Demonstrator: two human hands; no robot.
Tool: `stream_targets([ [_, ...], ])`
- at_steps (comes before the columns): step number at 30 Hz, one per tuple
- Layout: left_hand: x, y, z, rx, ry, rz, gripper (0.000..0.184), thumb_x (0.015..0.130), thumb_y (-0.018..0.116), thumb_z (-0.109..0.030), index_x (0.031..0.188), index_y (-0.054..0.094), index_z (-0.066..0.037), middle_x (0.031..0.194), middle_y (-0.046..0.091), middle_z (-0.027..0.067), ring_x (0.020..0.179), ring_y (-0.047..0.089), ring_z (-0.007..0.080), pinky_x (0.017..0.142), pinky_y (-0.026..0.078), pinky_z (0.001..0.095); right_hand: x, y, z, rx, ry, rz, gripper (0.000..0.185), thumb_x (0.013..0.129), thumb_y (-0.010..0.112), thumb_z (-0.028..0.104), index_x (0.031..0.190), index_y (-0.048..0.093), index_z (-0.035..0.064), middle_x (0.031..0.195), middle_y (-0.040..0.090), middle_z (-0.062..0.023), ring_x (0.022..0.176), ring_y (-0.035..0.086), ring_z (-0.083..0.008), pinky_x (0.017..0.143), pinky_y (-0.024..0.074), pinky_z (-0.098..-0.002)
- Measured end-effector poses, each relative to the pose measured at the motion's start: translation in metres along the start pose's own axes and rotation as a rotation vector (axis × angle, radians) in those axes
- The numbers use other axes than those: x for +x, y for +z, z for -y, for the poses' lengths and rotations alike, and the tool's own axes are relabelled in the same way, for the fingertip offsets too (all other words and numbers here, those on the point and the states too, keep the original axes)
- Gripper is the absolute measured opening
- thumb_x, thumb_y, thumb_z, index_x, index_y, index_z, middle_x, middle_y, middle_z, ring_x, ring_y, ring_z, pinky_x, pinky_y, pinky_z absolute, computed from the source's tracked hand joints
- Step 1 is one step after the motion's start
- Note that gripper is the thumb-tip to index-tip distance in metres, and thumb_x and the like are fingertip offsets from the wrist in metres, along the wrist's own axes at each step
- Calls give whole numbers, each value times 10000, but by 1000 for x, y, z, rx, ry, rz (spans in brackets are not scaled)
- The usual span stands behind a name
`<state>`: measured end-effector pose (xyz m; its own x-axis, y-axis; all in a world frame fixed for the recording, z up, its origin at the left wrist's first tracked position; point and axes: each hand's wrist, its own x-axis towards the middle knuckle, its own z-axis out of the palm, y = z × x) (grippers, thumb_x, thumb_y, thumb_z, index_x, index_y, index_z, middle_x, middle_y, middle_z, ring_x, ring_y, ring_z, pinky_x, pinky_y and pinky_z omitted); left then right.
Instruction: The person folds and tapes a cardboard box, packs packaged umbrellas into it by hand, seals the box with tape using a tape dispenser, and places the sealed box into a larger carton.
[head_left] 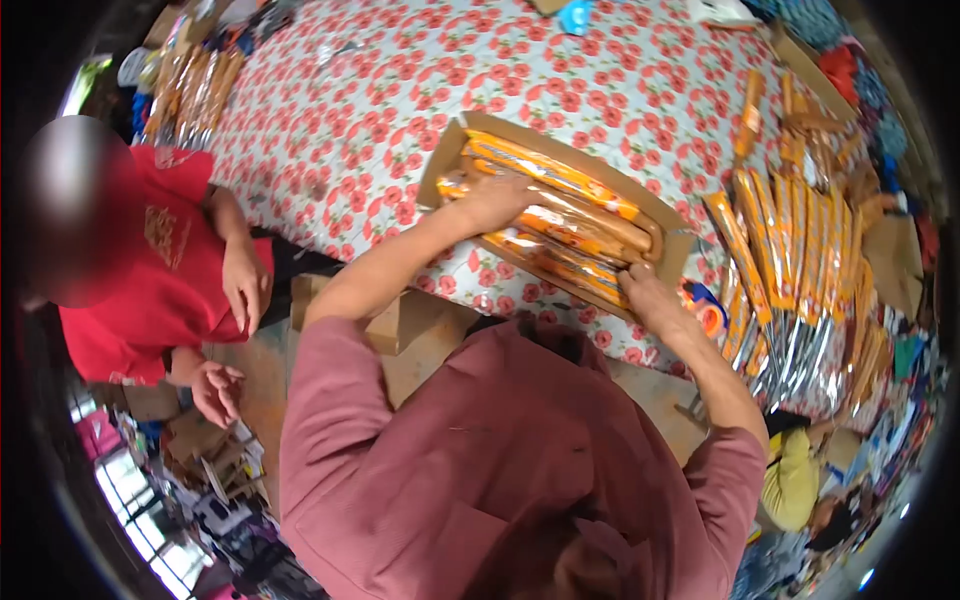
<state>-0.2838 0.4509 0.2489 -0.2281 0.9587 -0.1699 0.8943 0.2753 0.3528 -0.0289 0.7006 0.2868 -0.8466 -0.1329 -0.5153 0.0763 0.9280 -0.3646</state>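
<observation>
An open cardboard box [447, 165] on the table holds several long, slim packages [560, 185] in clear plastic with orange printed labels. What is inside them looks brown; its kind I cannot make out. My left hand [497, 203] lies across the packages near the box's left end, its fingers stretched over them. At the right front corner, my right hand [652, 298] has its fingers curled over the end of a package beside the box wall. Part of the fingertips is hidden there.
A flowered tablecloth [370, 110] covers the table. Many similar packages [800, 240] lie fanned out at right, near orange-handled scissors [708, 312]. More packages [195, 95] lie at far left. A person in a red shirt [165, 240] stands at left, near another open box [395, 322] below the table edge.
</observation>
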Motion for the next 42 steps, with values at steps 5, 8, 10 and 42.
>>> stream_targets([
  [5,-43,-25,37,190,-160,20,507,830,748,-254,1311,595,-207,1276,550,87,1197,555,309,981,484,471,-8,5,12,-146,0,-183,230,813,633,28,1038,596,50,1078,576,-154,1056,608,-344,835,544,-443],
  [8,-52,-21,42,95,-207,-2,441,832,748,-243,1257,638,-204,1252,555,98,1192,557,305,944,520,437,11,28,-7,-149,-32,-179,214,808,655,49,1016,606,49,1057,582,-152,1040,616,-345,835,546,-436],
  [10,-57,-14,41,35,-204,-64,445,837,749,-224,1266,633,-195,1283,533,121,1196,553,330,957,528,428,14,32,-13,-117,-51,-124,199,819,642,40,1016,616,42,1070,595,-165,1040,626,-365,844,551,-445],
  [42,-119,-23,52,-1109,-754,-613,739,948,602,-512,1549,347,-165,1493,415,139,1360,423,323,1080,432,421,-17,28,-125,1174,405,-661,446,1040,562,306,1380,556,18,1311,624,-67,1066,627,-176,904,498,-303],
])
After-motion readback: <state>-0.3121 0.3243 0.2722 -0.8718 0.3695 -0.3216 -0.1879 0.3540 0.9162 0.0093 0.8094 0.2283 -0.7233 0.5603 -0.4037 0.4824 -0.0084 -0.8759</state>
